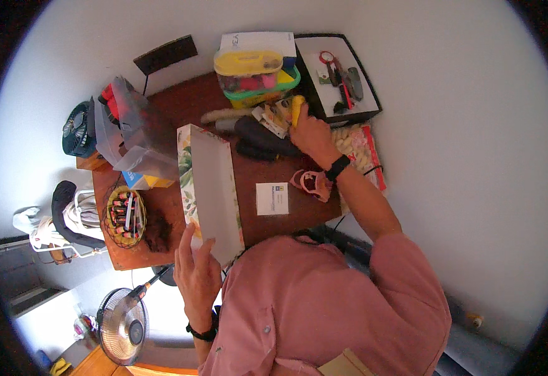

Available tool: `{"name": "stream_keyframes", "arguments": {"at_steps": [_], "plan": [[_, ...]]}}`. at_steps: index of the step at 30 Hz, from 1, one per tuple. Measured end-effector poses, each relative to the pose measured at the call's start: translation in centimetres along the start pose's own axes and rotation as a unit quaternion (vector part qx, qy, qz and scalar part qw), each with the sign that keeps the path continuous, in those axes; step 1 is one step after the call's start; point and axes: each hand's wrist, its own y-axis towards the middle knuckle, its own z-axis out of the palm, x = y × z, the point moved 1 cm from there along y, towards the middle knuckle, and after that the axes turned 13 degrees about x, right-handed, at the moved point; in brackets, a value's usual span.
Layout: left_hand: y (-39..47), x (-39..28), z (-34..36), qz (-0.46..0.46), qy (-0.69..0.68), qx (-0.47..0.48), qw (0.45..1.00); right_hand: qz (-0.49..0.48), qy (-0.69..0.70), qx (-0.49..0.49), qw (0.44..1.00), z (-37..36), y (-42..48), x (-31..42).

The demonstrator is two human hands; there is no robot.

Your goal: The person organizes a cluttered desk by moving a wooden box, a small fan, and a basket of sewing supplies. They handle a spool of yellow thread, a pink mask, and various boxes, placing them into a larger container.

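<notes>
My right hand, reaching to the far side of the brown table, is closed around a small yellow object that I cannot identify. Just past its fingers lie some printed packets and a dark cylindrical item. My left hand is at the near end of a shallow floral cardboard box, fingers apart. Its fingertips overlap the box's left wall; contact is unclear. The box's white inside faces up. Right of it are a white printed card and a pink looped item below my right wrist.
A black-edged box with several tools stands at the back right, near a yellow-lidded container and a snack bag. At left are a small fan, plastic bags and a basket. A pedestal fan stands lower left.
</notes>
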Motion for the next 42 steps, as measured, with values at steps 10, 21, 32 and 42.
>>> {"name": "stream_keyframes", "arguments": {"at_steps": [10, 21, 32, 42], "plan": [[-0.3, 0.4, 0.3, -0.030, -0.002, 0.018, 0.999, 0.001, 0.169, -0.027, 0.985, -14.2, -5.0, -2.4], [0.2, 0.1, 0.3, -0.029, 0.005, 0.029, 0.999, -0.005, 0.499, 0.010, 0.866, -14.4, 11.4, -13.7], [0.1, -0.1, 0.7, -0.059, -0.006, 0.025, 0.998, -0.003, 0.170, -0.073, 0.983, -1.8, 22.7, -12.7], [-0.2, -0.1, 0.9, -0.078, -0.011, 0.038, 0.996, -0.106, 0.258, -0.012, 0.960, 1.7, 28.1, -14.7]]}}
